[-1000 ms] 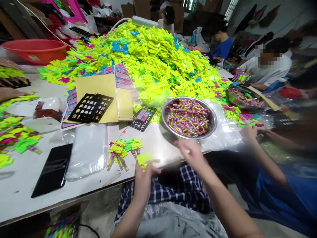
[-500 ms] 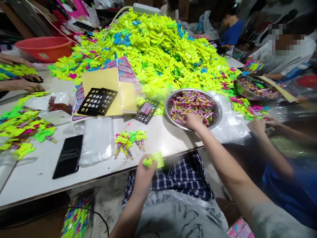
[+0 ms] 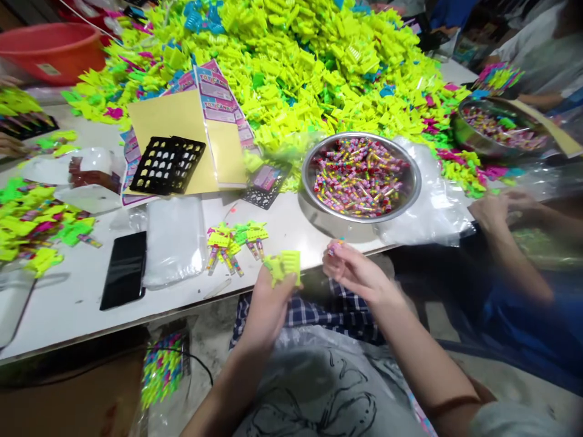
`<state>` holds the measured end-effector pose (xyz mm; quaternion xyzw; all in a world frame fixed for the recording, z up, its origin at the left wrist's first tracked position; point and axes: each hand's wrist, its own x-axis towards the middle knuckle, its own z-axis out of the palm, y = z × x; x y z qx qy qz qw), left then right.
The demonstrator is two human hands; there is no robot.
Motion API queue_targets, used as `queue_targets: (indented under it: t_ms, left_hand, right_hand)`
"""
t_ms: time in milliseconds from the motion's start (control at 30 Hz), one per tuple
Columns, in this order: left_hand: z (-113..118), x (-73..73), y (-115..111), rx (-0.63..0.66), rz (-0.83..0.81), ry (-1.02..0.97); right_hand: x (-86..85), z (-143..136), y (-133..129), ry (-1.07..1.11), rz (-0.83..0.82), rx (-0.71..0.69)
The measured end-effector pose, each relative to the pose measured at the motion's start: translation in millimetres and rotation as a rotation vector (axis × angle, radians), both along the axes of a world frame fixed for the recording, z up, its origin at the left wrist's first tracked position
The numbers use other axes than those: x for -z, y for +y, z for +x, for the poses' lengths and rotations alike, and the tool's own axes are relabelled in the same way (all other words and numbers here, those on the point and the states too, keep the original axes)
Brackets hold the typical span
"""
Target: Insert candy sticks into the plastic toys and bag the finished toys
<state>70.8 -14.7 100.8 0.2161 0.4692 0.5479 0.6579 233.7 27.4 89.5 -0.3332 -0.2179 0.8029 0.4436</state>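
My left hand grips a yellow-green plastic piece at the table's front edge. Just to its right, my right hand pinches a small candy tube between its fingertips. Behind my right hand sits a steel bowl filled with small colourful candy tubes. Left of my hands, a small group of yellow and green pieces with candy tubes attached lies on the white table.
A big heap of yellow-green pieces covers the back. Clear bags, a black phone, yellow card sheets and a black grid lie left. Another person's hands work at the right, near a second bowl.
My right hand has left the bowl and come back near my left hand with a candy tube. The view has shifted downward.
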Motion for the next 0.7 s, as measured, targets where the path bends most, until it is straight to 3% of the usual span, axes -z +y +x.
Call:
queue_targets:
  t_ms: [233,467,700]
  left_hand:
    - [6,5.3,-1,-0.024,-0.010,0.039]
    - [8,6.7,-2,-0.016,0.008,0.074]
    - [6,8.2,-5,-0.016,-0.002,0.086]
  right_hand:
    - [10.7,-18,-21,0.141,-0.200,0.052]
    - [22.0,-21,-31,0.209,-0.154,0.045]
    - [21.4,-19,-37,0.187,-0.181,-0.001]
